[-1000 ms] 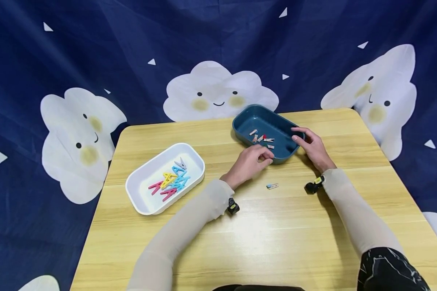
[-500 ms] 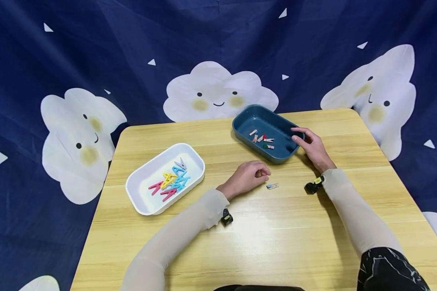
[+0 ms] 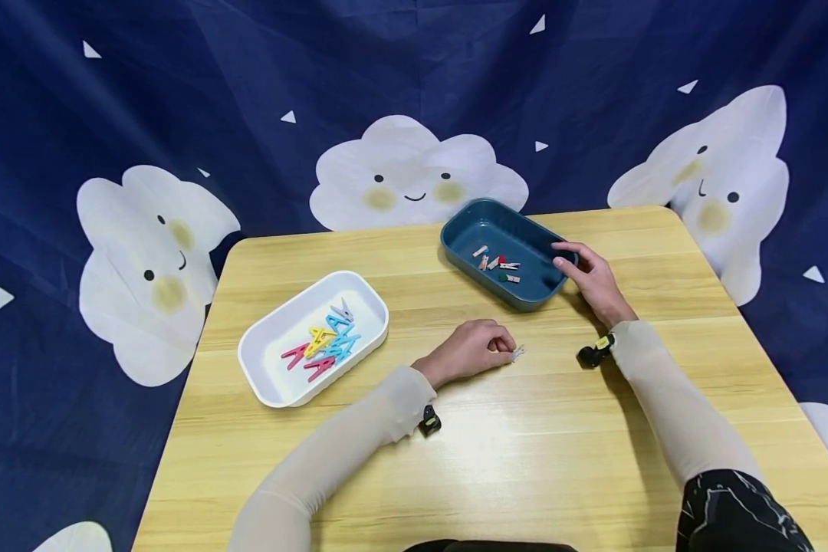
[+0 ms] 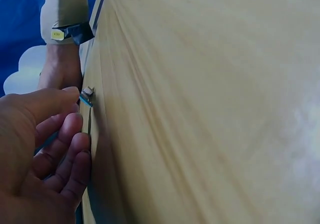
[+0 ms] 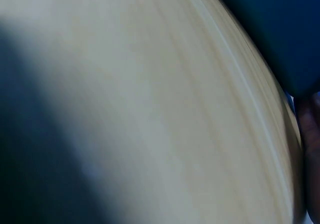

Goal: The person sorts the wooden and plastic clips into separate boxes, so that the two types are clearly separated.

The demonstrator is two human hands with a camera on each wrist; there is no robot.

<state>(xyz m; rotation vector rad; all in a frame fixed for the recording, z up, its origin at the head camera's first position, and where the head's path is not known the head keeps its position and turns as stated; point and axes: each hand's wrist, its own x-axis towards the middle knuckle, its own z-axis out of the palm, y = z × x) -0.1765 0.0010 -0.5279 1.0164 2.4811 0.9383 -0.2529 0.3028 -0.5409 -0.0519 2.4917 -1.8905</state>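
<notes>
Between thumb and index finger, my left hand (image 3: 468, 353) pinches a small wooden clothespin (image 3: 518, 353) with a light-blue decoration, low over the table. In the left wrist view, the clothespin (image 4: 86, 97) sticks out past the fingertips, while the other fingers curl beneath. My right hand (image 3: 595, 285) grips the near right end of a dark teal bin (image 3: 465, 268), thumb and index finger lapping over its rim. Inside the bin lie several small wooden clothespins (image 3: 494, 262), some with red or green decorations. In the right wrist view only part of the right hand (image 5: 311, 149) shows beside the bin.
On the left of the wooden table (image 3: 524, 460) stands a white bin (image 3: 262, 372) holding several larger plastic clothespins (image 3: 320, 345) in pink, yellow, blue and grey. A dark blue curtain (image 3: 414, 69) with cloud faces hangs behind the table.
My left hand has come back from the teal bin to the small clothespin on the table and taken it between thumb and finger. The right hand stays at the bin.
</notes>
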